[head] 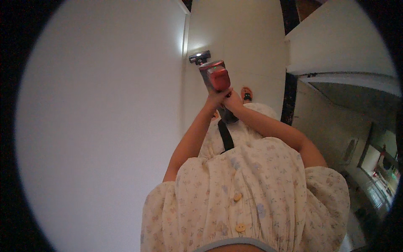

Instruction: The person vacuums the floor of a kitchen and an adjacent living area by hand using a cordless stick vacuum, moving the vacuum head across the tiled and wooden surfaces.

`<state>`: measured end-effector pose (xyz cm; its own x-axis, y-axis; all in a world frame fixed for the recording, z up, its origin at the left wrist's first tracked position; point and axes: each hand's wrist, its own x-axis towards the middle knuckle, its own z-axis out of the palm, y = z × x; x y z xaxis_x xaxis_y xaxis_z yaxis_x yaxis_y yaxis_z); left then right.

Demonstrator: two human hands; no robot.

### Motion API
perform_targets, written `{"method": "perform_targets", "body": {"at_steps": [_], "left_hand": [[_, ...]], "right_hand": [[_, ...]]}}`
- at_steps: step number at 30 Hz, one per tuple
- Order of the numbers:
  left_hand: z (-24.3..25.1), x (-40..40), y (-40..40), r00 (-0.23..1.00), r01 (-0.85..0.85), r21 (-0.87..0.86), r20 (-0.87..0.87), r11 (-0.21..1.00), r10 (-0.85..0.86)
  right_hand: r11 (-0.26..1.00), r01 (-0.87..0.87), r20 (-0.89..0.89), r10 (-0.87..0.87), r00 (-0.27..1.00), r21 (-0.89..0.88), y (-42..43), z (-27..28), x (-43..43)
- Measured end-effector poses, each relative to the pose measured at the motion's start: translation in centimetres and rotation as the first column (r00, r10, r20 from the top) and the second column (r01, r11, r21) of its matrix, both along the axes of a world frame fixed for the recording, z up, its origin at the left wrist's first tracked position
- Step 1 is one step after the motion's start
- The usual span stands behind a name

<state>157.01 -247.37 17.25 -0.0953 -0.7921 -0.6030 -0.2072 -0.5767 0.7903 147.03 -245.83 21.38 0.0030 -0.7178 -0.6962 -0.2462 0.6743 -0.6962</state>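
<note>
A cordless stick vacuum cleaner [219, 78] with a red and grey body is in front of me, held by both hands. My left hand [217, 97] and my right hand [233, 99] meet around its handle just below the red part; which fingers bear on the grip is hard to tell. A small green light shows on its top. Beyond the body, the floor head [200, 57] rests on the pale floor beside the left wall, its lamp lighting the floor and skirting. The tube between is mostly hidden behind the body.
A plain white wall [104, 110] runs along the left, with a skirting board [186, 34] at its foot. Dark stone edging [289, 97] borders the floor at the right, near a doorway. My feet in orange footwear [247, 94] stand behind the vacuum.
</note>
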Motion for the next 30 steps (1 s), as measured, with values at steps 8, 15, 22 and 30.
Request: {"method": "perform_targets", "body": {"at_steps": [8,15,22,30], "left_hand": [[9.2,6.3,-3.0,0.991,0.132,0.129,-0.034,0.983,-0.128],[17.5,12.5,-10.2,0.958,0.288,0.232,-0.063,0.929,-0.281],[18.3,16.0,-15.6,0.873,0.471,0.148,0.064,0.870,-0.483],[20.0,17.4,-11.2,0.832,0.528,0.083,0.148,0.845,-0.535]], "right_hand": [[0.967,0.222,0.514,-0.256,0.819,0.128,-1.1,7.4,5.9],[0.897,0.398,0.408,-0.441,0.800,0.190,-6.1,13.0,13.9],[0.795,0.443,0.529,-0.607,0.594,0.415,-11.5,16.6,17.3],[0.844,0.457,0.337,-0.533,0.776,0.281,-5.2,14.2,20.9]]}}
